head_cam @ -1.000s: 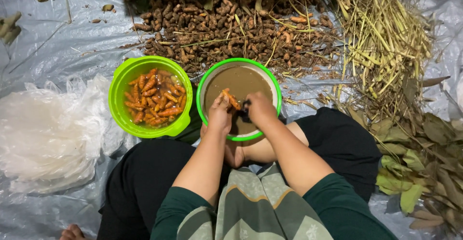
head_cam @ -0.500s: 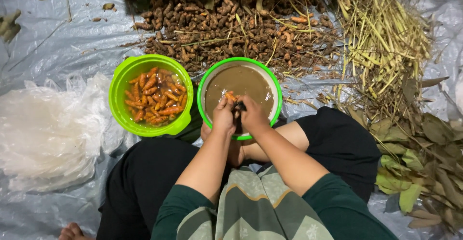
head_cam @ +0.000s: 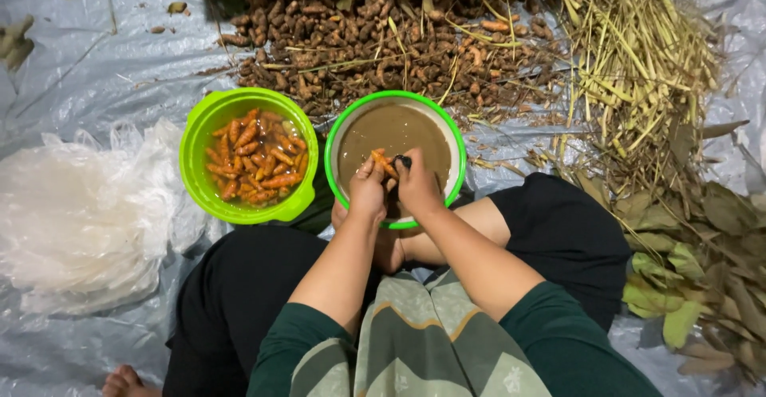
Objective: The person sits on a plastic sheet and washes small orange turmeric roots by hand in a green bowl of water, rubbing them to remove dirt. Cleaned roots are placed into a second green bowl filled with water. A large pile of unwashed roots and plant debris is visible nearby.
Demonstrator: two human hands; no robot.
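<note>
I sit on the ground over a green-rimmed bowl [head_cam: 456,140] of muddy brown water. My left hand [head_cam: 368,192] holds an orange turmeric root [head_cam: 381,160] just above the water. My right hand [head_cam: 416,185] presses a small dark scrubbing tool [head_cam: 404,160] against that root. Both hands touch at the bowl's near edge. To the left stands a green bowl [head_cam: 195,130] filled with several cleaned orange roots [head_cam: 254,158].
A heap of unwashed brown roots [head_cam: 375,34] lies beyond the bowls on a grey plastic sheet [head_cam: 96,70]. Dry stalks [head_cam: 638,62] and leaves [head_cam: 702,261] lie to the right. A crumpled clear plastic bag [head_cam: 76,213] lies at the left.
My hands have drawn closer together over the muddy bowl, the right hand moving left onto the root. The bowls have not moved.
</note>
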